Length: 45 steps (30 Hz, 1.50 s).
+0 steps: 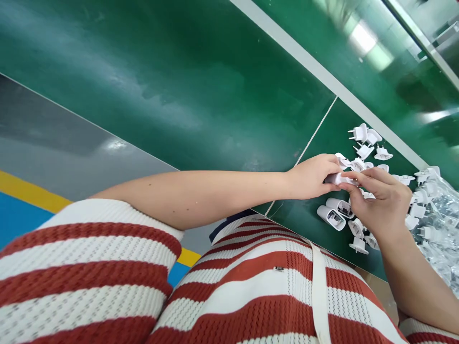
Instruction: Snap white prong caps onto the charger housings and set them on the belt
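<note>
My left hand (pixel 314 177) is closed around a white charger housing (pixel 333 178), partly covered by the fingers. My right hand (pixel 382 198) pinches a small white plug piece (pixel 350 177) at the housing's end; whether the two are joined I cannot tell. Just below the hands, two white housings (pixel 332 218) lie side by side with their open ends showing metal parts inside. Several loose white two-pin plug pieces (pixel 383 153) are scattered on the green table around both hands.
To the right, clear plastic bagging (pixel 442 229) lies with more white plug pieces (pixel 418 210). A pale strip (pixel 287 43) crosses the green tabletop (pixel 161 86), and a thin white line (pixel 315 131) runs off it towards my body. A metal rail (pixel 412 28) stands at the upper right.
</note>
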Each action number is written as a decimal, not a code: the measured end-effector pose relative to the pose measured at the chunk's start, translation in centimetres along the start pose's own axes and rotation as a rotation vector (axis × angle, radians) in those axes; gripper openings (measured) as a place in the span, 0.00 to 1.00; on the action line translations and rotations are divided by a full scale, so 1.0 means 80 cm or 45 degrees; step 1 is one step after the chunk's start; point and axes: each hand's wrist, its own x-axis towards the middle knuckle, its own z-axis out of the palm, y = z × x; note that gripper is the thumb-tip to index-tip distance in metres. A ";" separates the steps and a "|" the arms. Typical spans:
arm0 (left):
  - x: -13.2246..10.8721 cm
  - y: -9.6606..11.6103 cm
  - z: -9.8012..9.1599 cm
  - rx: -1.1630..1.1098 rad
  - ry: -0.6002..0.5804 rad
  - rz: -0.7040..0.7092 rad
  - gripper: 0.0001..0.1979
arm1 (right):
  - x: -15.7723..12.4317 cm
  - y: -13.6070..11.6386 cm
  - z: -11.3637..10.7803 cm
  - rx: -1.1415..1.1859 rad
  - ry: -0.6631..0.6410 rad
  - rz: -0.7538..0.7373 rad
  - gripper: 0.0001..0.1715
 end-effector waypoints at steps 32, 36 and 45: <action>0.020 0.039 -0.051 -0.630 -0.505 -0.167 0.24 | -0.039 0.004 -0.010 0.830 0.307 0.225 0.21; 0.101 -0.009 -0.071 -0.316 0.034 -0.144 0.18 | -0.037 0.030 -0.017 0.767 0.270 0.405 0.12; 0.268 -0.158 -0.173 0.351 0.721 -0.464 0.08 | -0.034 0.059 -0.002 0.262 0.111 0.309 0.14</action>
